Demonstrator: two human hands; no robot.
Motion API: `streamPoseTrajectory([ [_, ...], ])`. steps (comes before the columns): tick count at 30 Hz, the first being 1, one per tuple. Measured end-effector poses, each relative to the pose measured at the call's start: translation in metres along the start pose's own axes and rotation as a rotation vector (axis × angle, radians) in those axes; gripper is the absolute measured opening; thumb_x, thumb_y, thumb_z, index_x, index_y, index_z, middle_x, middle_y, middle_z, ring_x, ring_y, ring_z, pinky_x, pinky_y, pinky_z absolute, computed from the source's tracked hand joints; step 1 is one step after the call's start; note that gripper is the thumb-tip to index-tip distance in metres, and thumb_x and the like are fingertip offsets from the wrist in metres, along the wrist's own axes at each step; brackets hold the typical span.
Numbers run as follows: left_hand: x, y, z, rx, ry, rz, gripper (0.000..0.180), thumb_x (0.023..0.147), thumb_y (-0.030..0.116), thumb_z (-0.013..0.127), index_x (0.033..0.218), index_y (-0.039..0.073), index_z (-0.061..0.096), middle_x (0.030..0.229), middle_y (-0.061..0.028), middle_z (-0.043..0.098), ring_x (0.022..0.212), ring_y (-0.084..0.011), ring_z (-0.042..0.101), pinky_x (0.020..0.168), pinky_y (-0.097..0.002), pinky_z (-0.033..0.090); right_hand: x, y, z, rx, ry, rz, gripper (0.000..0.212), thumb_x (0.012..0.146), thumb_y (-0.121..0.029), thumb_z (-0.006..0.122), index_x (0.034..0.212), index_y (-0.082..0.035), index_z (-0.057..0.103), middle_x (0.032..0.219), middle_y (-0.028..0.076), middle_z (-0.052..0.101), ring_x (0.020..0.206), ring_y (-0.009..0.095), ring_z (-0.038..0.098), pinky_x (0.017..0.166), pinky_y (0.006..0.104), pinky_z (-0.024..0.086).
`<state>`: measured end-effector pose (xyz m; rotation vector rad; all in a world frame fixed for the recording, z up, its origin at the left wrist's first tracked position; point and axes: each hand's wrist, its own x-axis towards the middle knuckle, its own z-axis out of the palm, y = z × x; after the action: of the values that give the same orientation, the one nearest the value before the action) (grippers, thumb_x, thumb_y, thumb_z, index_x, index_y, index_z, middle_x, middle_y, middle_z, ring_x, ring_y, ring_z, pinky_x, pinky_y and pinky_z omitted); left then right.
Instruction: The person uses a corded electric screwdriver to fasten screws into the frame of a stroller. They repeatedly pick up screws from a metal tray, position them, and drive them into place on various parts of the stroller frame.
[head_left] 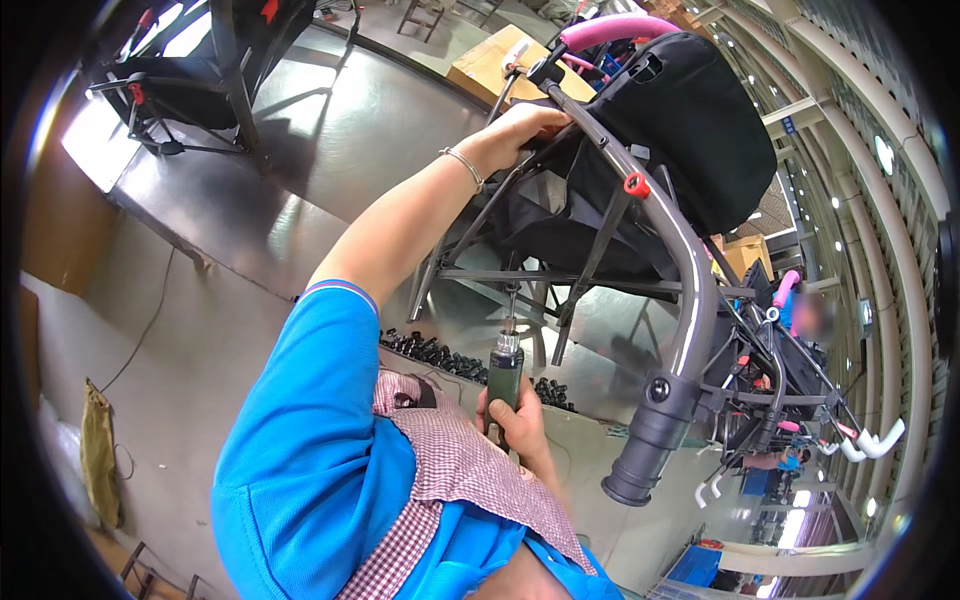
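The work in hand appears to be screw fastening on a stroller frame (690, 262), with the driver at or close to a fastening point. The right hand (522, 425), near the wearer's body, is wrapped around the dark-green body of a power screwdriver (505, 378), thumb laid along the side. The bit points to the far side and meets the line of the lower crossbar (590, 283); contact with a fastener cannot be confirmed. The left hand (525, 122) reaches to the far side, fingers curled in at the frame beside the black fabric seat (690, 130); its fingertips are hidden, so what they pinch cannot be told. The frame lies directly beyond the right hand and extends to its right, its curved gray tube running from the pink foam grip (620, 32) at the far end to a black collar (655, 430) at the near right. Small black parts (440, 353) lie just left of the screwdriver. The next move calls for a steady frame and a bit aligned squarely with the fastener.
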<state>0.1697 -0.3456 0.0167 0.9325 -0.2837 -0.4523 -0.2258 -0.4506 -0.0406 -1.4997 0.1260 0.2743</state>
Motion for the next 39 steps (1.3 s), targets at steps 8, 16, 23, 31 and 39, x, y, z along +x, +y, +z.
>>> streamPoseTrajectory([
  [8, 0.003, -0.031, 0.017, -0.337, 0.149, 0.223, 0.009, 0.085, 0.004, 0.073, 0.094, 0.006, 0.071, 0.086, 0.0002, 0.069, 0.071, -0.0092, 0.06, 0.068, -0.0234, 0.048, -0.012, 0.01, 0.003, -0.078, 0.16, 0.012, 0.05, 0.086, -0.033, 0.073, 0.116, -0.001, 0.047, 0.086, 0.01, 0.063, 0.067, 0.018, 0.063, 0.061, 0.031, 0.052],
  [16, -0.019, -0.044, 0.004, 0.569, 0.31, 1.154, 0.016, 0.079, -0.011, 0.066, 0.092, -0.003, 0.067, 0.097, -0.0122, 0.07, 0.082, -0.0234, 0.068, 0.077, -0.0293, 0.054, -0.005, 0.004, 0.015, -0.015, 0.178, -0.016, 0.059, 0.085, -0.045, 0.075, 0.112, -0.001, 0.046, 0.083, 0.011, 0.062, 0.06, 0.02, 0.063, 0.054, 0.0305, 0.051],
  [23, -0.02, -0.031, 0.007, 0.763, 0.204, 1.249, 0.021, 0.077, -0.005, 0.067, 0.096, 0.004, 0.069, 0.105, -0.0114, 0.068, 0.085, -0.03, 0.068, 0.073, -0.0359, 0.056, -0.004, 0.001, 0.02, 0.012, 0.135, -0.064, 0.051, 0.09, -0.037, 0.072, 0.11, 0.0, 0.043, 0.084, 0.009, 0.061, 0.061, 0.018, 0.064, 0.055, 0.0298, 0.052],
  [31, -0.008, -0.039, 0.031, 0.709, 0.321, 1.165, 0.034, 0.069, 0.002, 0.079, 0.096, 0.001, 0.059, 0.092, -0.0127, 0.061, 0.085, -0.0318, 0.063, 0.073, -0.0371, 0.054, -0.008, -0.001, 0.017, 0.022, 0.166, -0.067, 0.054, 0.089, -0.037, 0.072, 0.115, 0.0, 0.043, 0.084, 0.009, 0.061, 0.061, 0.018, 0.064, 0.055, 0.0301, 0.052],
  [39, -0.015, -0.039, 0.027, 0.636, 0.364, 1.122, 0.019, 0.078, 0.002, 0.075, 0.094, 0.0, 0.065, 0.088, -0.0097, 0.067, 0.077, -0.0174, 0.068, 0.067, -0.0274, 0.057, 0.0, -0.002, 0.012, 0.029, 0.147, -0.09, 0.055, 0.089, -0.038, 0.072, 0.115, 0.0, 0.042, 0.084, 0.009, 0.061, 0.06, 0.018, 0.064, 0.054, 0.0291, 0.051],
])
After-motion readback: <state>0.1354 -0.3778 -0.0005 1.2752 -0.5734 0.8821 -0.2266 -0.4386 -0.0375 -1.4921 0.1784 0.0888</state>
